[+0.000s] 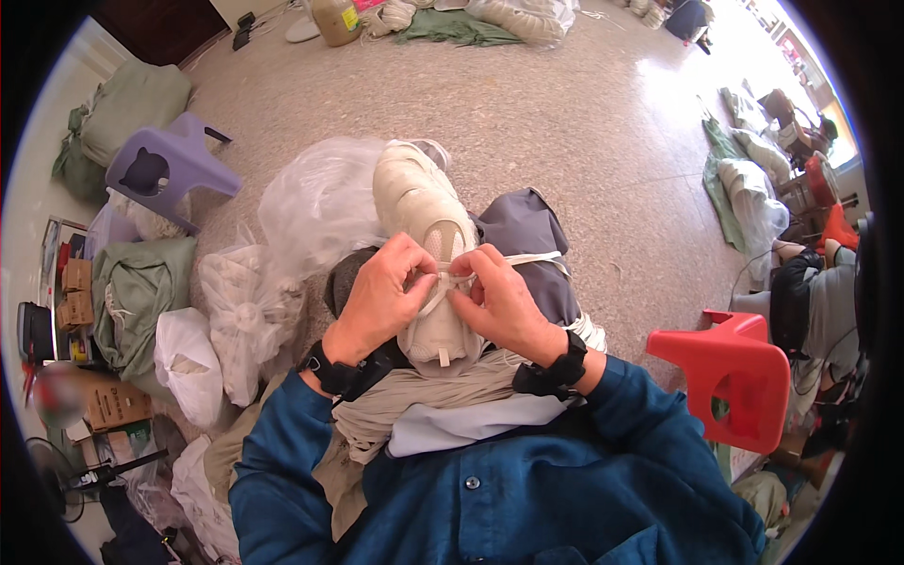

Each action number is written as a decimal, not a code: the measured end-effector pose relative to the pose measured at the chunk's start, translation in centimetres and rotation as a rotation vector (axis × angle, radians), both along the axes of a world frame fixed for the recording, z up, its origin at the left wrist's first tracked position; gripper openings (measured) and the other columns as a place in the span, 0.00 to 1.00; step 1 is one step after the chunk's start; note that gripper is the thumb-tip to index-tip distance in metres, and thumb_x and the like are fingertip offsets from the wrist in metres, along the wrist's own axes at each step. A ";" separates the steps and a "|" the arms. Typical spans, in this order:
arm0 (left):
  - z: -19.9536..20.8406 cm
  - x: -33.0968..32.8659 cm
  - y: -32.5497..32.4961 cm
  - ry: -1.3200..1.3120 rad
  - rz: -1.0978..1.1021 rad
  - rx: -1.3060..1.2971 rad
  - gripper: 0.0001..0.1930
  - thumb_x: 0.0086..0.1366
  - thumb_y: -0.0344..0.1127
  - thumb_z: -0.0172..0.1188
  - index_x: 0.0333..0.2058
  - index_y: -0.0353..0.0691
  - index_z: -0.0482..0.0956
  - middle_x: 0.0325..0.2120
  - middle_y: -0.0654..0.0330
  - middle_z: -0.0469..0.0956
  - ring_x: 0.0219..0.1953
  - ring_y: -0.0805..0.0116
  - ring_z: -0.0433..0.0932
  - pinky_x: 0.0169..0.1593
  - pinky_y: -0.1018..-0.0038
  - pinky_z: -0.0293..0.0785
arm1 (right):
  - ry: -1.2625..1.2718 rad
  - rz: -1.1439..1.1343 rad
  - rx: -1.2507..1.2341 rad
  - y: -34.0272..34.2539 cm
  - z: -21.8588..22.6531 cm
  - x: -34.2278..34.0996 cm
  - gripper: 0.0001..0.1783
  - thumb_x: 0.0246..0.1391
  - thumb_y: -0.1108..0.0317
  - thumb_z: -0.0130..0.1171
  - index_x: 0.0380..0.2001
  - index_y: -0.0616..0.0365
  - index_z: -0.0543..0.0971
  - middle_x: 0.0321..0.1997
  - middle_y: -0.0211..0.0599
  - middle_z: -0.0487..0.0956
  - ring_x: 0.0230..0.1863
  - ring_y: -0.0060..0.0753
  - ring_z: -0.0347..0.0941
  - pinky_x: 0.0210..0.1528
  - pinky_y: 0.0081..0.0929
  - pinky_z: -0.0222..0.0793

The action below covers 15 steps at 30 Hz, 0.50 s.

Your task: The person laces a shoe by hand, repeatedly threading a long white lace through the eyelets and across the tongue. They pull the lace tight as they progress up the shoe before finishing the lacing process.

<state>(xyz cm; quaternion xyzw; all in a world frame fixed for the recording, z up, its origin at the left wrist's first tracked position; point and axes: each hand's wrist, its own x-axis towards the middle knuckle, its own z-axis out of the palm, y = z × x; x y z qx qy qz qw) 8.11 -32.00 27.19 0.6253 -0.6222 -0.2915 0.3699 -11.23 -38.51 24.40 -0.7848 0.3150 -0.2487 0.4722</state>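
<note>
Our hands meet over a pale shoe (439, 337), pinching its lace (436, 299).
From bent elbows our forearms angle inward, black bands at both wrists; our left hand (379, 299) and right hand (507, 299) curl close together, each with thumb and fingertips narrowed on the lace. The shoe sits between and beneath them, in front of our torso.

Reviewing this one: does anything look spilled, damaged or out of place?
Nothing clearly looks spilled or damaged. The purple stool and red stool seem to lean, probably just lens bending near the rim. The left hand and right hand pinch the white lace on the pale shoe.
</note>
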 end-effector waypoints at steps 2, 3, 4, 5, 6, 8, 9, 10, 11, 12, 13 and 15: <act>0.4 0.9 0.8 -0.075 0.043 -0.023 0.04 0.59 0.26 0.63 0.34 0.36 0.80 0.32 0.55 0.76 0.34 0.55 0.78 0.39 0.66 0.74 | 0.027 -0.003 0.002 -0.2 0.3 0.0 0.18 0.53 0.69 0.67 0.45 0.60 0.75 0.41 0.41 0.74 0.29 0.36 0.74 0.35 0.34 0.73; 0.8 1.5 1.4 -0.147 0.081 -0.048 0.04 0.59 0.26 0.64 0.34 0.36 0.80 0.32 0.55 0.76 0.33 0.57 0.78 0.38 0.67 0.74 | 0.025 -0.001 0.004 -0.3 0.3 -0.1 0.18 0.53 0.69 0.67 0.45 0.60 0.75 0.41 0.41 0.74 0.29 0.36 0.74 0.35 0.34 0.73; 1.0 2.4 1.9 -0.147 0.077 -0.047 0.04 0.59 0.26 0.64 0.34 0.36 0.80 0.32 0.55 0.76 0.33 0.57 0.78 0.38 0.67 0.74 | 0.033 0.000 0.019 -0.5 0.1 -0.4 0.18 0.53 0.69 0.67 0.45 0.60 0.75 0.41 0.41 0.74 0.30 0.36 0.74 0.35 0.34 0.73; 1.3 3.6 2.4 -0.093 0.119 0.014 0.05 0.59 0.26 0.64 0.34 0.35 0.79 0.31 0.56 0.76 0.32 0.59 0.77 0.38 0.69 0.74 | 0.041 0.001 0.033 -0.7 0.0 -0.7 0.18 0.53 0.69 0.67 0.45 0.60 0.75 0.41 0.41 0.74 0.30 0.36 0.74 0.35 0.34 0.73; 1.5 4.2 3.0 -0.042 0.166 0.076 0.06 0.59 0.26 0.65 0.35 0.35 0.79 0.31 0.56 0.76 0.31 0.61 0.77 0.38 0.70 0.74 | 0.038 0.003 0.036 -0.8 -0.3 -0.7 0.18 0.53 0.69 0.67 0.45 0.60 0.75 0.41 0.41 0.74 0.30 0.36 0.74 0.35 0.34 0.73; 1.0 3.5 3.1 -0.029 0.141 0.059 0.07 0.58 0.25 0.66 0.36 0.35 0.79 0.31 0.57 0.75 0.31 0.63 0.76 0.37 0.70 0.74 | 0.010 0.018 -0.012 -0.9 -0.7 -0.8 0.18 0.53 0.71 0.67 0.46 0.61 0.75 0.40 0.35 0.73 0.29 0.25 0.71 0.32 0.25 0.70; 0.8 2.9 3.2 -0.015 0.122 0.040 0.08 0.58 0.25 0.66 0.37 0.35 0.79 0.31 0.57 0.75 0.31 0.65 0.76 0.37 0.71 0.74 | 0.007 0.024 -0.012 -0.8 -0.6 -0.7 0.18 0.53 0.71 0.67 0.46 0.61 0.75 0.40 0.35 0.73 0.29 0.25 0.71 0.32 0.25 0.70; 1.0 1.8 2.8 -0.073 0.118 -0.010 0.09 0.58 0.26 0.66 0.38 0.34 0.78 0.32 0.56 0.76 0.32 0.61 0.77 0.37 0.70 0.75 | 0.008 0.027 -0.012 -0.8 -0.6 -0.7 0.18 0.54 0.71 0.67 0.46 0.61 0.75 0.40 0.36 0.73 0.29 0.25 0.71 0.32 0.25 0.70; 0.8 1.2 2.4 -0.073 0.119 -0.011 0.09 0.58 0.26 0.66 0.38 0.34 0.78 0.32 0.56 0.76 0.32 0.61 0.77 0.37 0.70 0.75 | 0.010 0.029 -0.013 -0.8 -0.5 -0.7 0.18 0.54 0.71 0.67 0.46 0.61 0.75 0.40 0.36 0.73 0.29 0.26 0.72 0.32 0.26 0.70; 0.5 0.7 1.9 -0.061 0.074 -0.006 0.09 0.58 0.26 0.66 0.38 0.34 0.79 0.32 0.55 0.76 0.33 0.59 0.78 0.37 0.69 0.75 | 0.011 0.028 -0.016 -0.8 -0.5 -0.7 0.18 0.54 0.71 0.67 0.46 0.61 0.75 0.40 0.36 0.73 0.29 0.26 0.72 0.32 0.26 0.70; 0.4 0.4 1.5 -0.049 0.029 -0.002 0.09 0.58 0.27 0.66 0.38 0.34 0.79 0.33 0.54 0.76 0.33 0.57 0.78 0.38 0.68 0.75 | 0.025 0.041 -0.046 -0.8 -0.5 -0.7 0.18 0.54 0.70 0.67 0.47 0.61 0.75 0.40 0.36 0.73 0.30 0.27 0.72 0.32 0.26 0.70; 0.3 0.4 1.0 -0.135 0.000 -0.019 0.09 0.58 0.27 0.66 0.37 0.34 0.79 0.32 0.52 0.75 0.34 0.52 0.78 0.38 0.65 0.74 | 0.039 0.051 -0.078 -0.8 -0.3 -0.8 0.18 0.54 0.70 0.67 0.47 0.61 0.75 0.40 0.37 0.73 0.30 0.28 0.72 0.32 0.27 0.70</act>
